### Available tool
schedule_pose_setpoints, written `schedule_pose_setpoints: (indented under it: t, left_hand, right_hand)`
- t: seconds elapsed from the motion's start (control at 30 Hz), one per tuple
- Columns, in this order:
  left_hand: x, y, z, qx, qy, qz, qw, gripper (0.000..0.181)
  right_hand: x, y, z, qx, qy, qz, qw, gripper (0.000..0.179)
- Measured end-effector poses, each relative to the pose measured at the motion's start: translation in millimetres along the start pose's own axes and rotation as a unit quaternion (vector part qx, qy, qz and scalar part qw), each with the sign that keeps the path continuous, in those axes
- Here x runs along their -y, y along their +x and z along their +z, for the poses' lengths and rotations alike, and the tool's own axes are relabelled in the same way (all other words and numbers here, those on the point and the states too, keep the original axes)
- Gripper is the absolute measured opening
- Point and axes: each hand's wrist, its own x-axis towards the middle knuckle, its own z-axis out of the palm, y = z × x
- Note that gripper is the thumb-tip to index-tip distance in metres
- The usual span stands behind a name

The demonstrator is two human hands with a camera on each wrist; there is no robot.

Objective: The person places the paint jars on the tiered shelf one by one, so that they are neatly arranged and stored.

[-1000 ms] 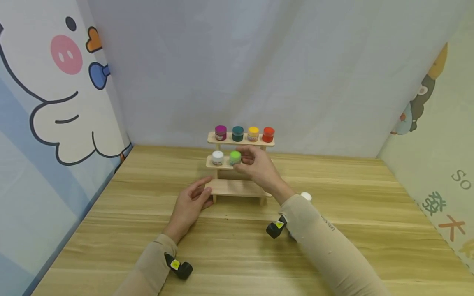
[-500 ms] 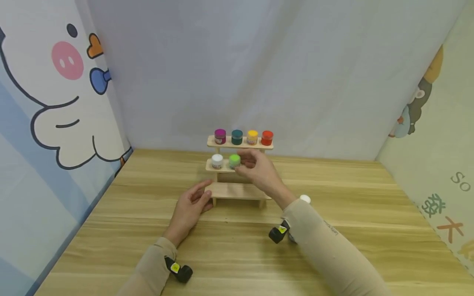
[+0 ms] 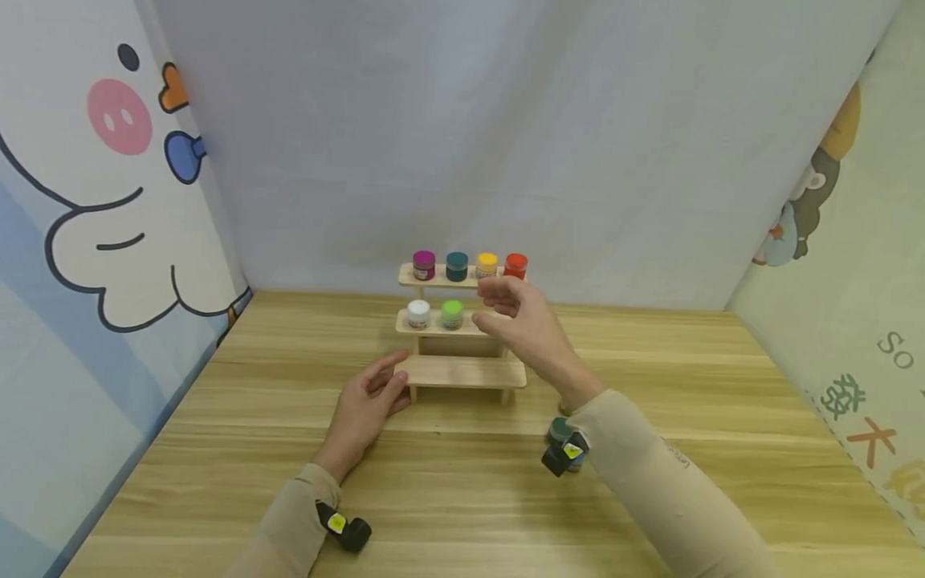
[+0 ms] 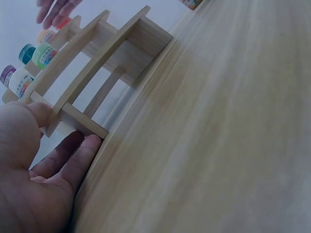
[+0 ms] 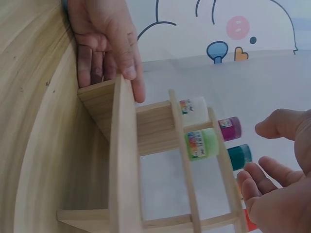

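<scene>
R hand [image 3: 531, 331] has backed off to the right since ½ sec ago, when its fingers were at the lt-green jar [image 3: 452, 315]; now they're loosely spread w/ nothing in them. Jar's upright on mid tier of wooden stand [image 3: 462, 371], beside the white jar [image 3: 418, 315]. L hand [image 3: 363, 411] unchanged, gripping stand's L end, low down. Count: 1 stand, 3 tiers, 6 jars: 4 up top (purple, teal, yellow, red), 2 mid. Min. 2 other jars [image 3: 560, 430] on table [image 3: 448, 498] by R sleeve [image 3: 665, 482], partly hidden from here.
</scene>
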Motion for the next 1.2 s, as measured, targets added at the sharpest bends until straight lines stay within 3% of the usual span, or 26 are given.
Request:
schedule_pose_setpoints:
  t: [0.63,1.1,1.2]
  left_hand:
    - [-0.2,1.1,-1.9,-0.003,0.005,-0.007,1.0000,0.046]
    - [-0.3,0.2,0.0,-0.003,0.009,-0.004,0.9999,0.046]
    - [-0.2,0.2,0.8,-0.002,0.011,-0.006,0.9999,0.046]
  right_hand:
    - [48,-27.8,-71,-0.051,0.052,-0.051,0.9961,0.051]
    - [39,-55.5,-117,-0.096,0.061,-0.048,0.9923,0.048]
    - [33,-61.4,-125,-0.101,0.042,-0.039,0.9932,0.048]
